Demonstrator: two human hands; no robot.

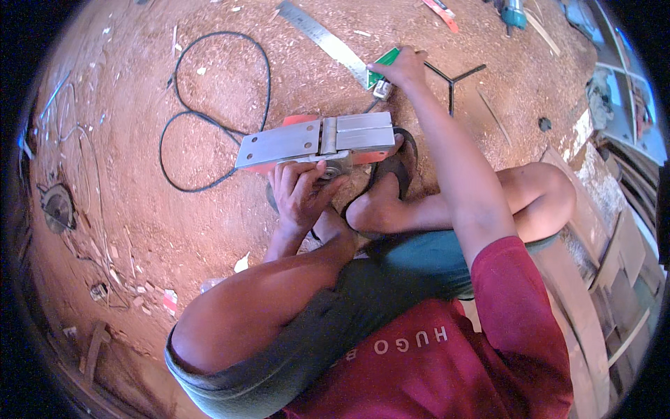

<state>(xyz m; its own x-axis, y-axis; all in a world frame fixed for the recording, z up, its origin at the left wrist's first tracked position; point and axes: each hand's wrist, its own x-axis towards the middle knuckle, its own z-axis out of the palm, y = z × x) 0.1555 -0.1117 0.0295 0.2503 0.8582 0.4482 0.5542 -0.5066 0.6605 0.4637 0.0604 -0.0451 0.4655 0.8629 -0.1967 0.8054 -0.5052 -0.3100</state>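
Note:
An orange electric planer (279, 144) rests upturned by my crossed feet, its silver sole plates facing up. My left hand (303, 187) grips the planer's near side, fingers curled over it just below the plates. My right hand (405, 68) is beyond the planer, thumb and fingers closed on a small green flat object (384, 61), perhaps a box or packet. A steel ruler (317, 38) lies on the sawdust beside it. Just below the green object is a small pale item (382, 89), too small to make out.
A looped black cable (267, 84) lies at left, a circular saw (59, 206) at far left. A teal power tool (514, 15), red-handled item (440, 15) and black three-armed tool (451, 82) lie top right. Boards (614, 258) and a pale shelf (621, 105) line the right side.

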